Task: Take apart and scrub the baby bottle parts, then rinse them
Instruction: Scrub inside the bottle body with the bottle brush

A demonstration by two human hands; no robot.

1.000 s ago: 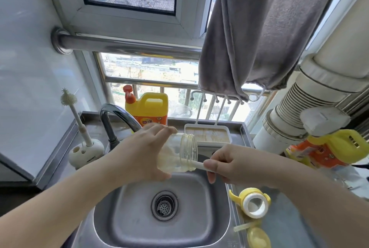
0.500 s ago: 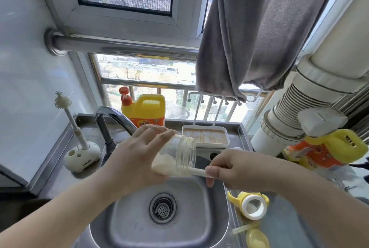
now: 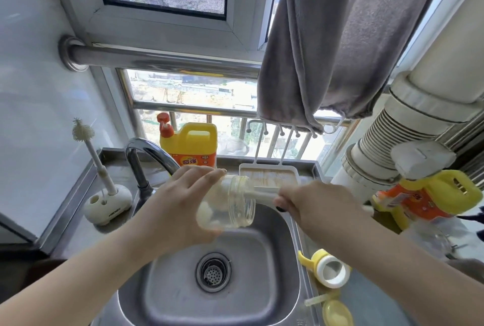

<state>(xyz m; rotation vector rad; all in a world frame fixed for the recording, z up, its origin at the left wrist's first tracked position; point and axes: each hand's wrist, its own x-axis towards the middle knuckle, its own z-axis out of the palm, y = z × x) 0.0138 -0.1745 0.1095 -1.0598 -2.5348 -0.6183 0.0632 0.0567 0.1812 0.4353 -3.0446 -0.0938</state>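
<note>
1. Looking down from the head view: the left hand (image 3: pixel 178 205) grips a clear baby bottle (image 3: pixel 230 203) on its side above the sink (image 3: pixel 277 268), fingers curled over the top and thumb underneath, open mouth facing right.

2. That bottle is see-through with a faint yellowish tint, threaded ridges around the wide neck, and something whitish inside near the base end, foam or the brush head, can't tell which.

3. The right hand (image 3: pixel 314 207) has its fingers curled together around a white brush handle (image 3: pixel 264 194), and the handle goes straight into the bottle's mouth. Fingertips are tucked under, so how exactly they pinch it I can't tell.

4. Down in the sink basin sits the round drain strainer (image 3: pixel 213 272), right below the bottle.

5. On the counter to the right of the sink lies a yellow bottle collar (image 3: pixel 327 268) with a handle and a white ring, tipped on its side. Just in front of it there's a small yellow cap (image 3: pixel 336 312).

6. Behind the sink: a curved faucet (image 3: pixel 146 158), a yellow detergent jug (image 3: pixel 191 144) with a red pump, and a white tray (image 3: pixel 269 175) hanging off the window rail.

7. Left of the faucet, a second brush (image 3: pixel 91 155) stands upright in a white holder (image 3: pixel 107 205).

8. A grey towel (image 3: pixel 340 37) hangs above, right side.
</note>
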